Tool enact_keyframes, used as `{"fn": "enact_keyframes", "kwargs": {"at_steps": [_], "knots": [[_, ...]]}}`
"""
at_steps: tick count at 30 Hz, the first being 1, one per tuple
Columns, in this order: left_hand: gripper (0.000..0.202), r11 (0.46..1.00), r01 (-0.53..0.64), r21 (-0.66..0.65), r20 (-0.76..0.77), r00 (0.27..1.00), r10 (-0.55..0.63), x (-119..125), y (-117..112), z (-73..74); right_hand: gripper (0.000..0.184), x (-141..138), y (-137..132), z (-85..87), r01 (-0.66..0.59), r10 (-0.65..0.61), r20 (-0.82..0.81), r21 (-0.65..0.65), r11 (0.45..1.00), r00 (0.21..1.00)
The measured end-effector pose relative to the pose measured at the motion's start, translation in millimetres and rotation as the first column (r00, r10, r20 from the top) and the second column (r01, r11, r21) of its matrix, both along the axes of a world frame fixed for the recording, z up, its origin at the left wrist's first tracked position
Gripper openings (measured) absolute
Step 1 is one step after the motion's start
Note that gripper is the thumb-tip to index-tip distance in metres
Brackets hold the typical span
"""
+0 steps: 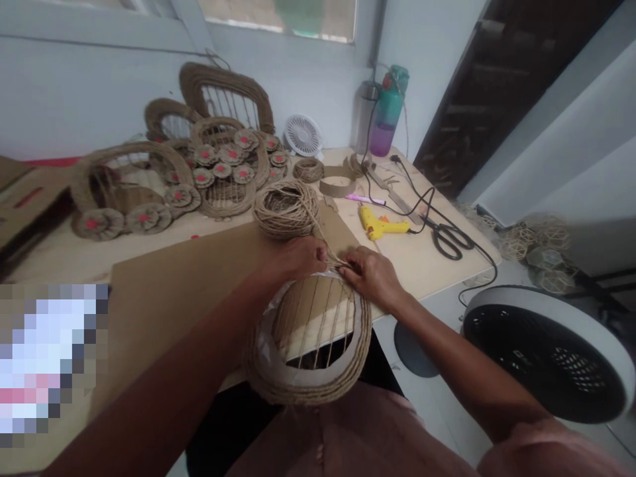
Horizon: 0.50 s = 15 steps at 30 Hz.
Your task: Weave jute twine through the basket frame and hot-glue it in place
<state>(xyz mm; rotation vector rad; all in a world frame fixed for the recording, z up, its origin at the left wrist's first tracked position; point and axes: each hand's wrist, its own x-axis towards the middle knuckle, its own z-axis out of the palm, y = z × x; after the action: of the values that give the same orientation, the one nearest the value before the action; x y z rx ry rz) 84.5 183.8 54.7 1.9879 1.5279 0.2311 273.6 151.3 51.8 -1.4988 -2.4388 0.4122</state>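
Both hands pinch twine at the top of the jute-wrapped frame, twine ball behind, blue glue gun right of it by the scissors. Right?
No: the glue gun is yellow, not blue, per the head view. The rest stands: left hand and right hand pinch twine at the top of the jute-wrapped frame, twine ball behind, scissors nearby.

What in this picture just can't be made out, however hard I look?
Head view, the only one:
- A pixelated block at lower left blanks whatever lies there.
- The left hand and right hand meet atop the oval twine-wrapped frame; curled fingers hide their grip.
- Where the loose strand of the brown twine ball ends is hidden under the hands.
- The window is cut off by the top edge, and outside is blurred.
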Motion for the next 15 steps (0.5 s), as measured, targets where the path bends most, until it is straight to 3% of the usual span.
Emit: {"fn": "enact_keyframes", "kwargs": {"at_steps": [10,15], "knots": [[0.003,1.0,-0.002,0.029,0.025,1.0,0.002,1,-1,-5.5,0.009,-16,10,5.2,0.041,-0.03,0.125,-0.084,0.996,0.992],[0.009,1.0,0.025,0.016,0.089,0.996,-0.026,-6,-2,-1.4,0.009,-18,12,7.3,0.047,-0.037,0.133,-0.072,0.996,0.99]]}}
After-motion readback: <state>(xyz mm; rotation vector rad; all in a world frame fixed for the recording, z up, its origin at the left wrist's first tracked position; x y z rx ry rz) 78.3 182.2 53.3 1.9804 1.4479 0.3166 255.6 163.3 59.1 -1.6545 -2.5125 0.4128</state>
